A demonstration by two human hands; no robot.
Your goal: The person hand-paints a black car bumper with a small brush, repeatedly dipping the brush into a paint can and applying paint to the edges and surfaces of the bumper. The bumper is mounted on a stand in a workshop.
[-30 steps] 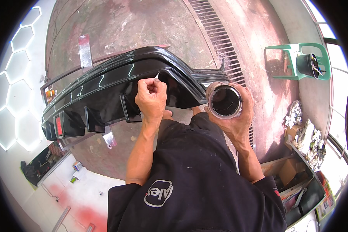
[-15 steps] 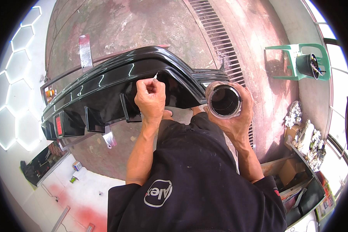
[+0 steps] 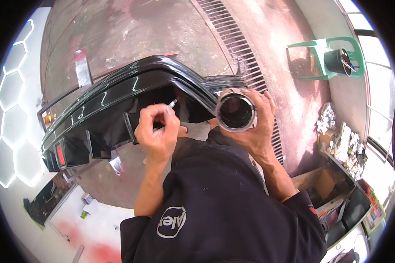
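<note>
A glossy black car bumper (image 3: 105, 106), with fins and a red reflector (image 3: 60, 154), lies before me. My left hand (image 3: 158, 131) is closed in a pinch on a small, thin whitish stick (image 3: 172, 103), perhaps a fine brush. Its tip points up and right over the bumper's dark inner face; whether it touches cannot be made out. At the bumper's right end, my right hand (image 3: 261, 131) is wrapped round an open, stained can (image 3: 226, 95). Dark contents show inside the can. The fingers under it are partly hidden.
A slatted floor drain (image 3: 232, 37) runs past the bumper's right end. Farther right stands a green plastic chair (image 3: 320, 57) with a black pot (image 3: 335, 62) on it. Crumpled paper (image 3: 349, 147) and an open cabinet (image 3: 320, 188) are at lower right. Silver tape (image 3: 82, 70) marks the bumper's stand.
My left hand has drawn back toward me from the bumper's upper inner edge, with the stick tilted more to the right. My right hand still holds the can. The whole view has shifted slightly.
</note>
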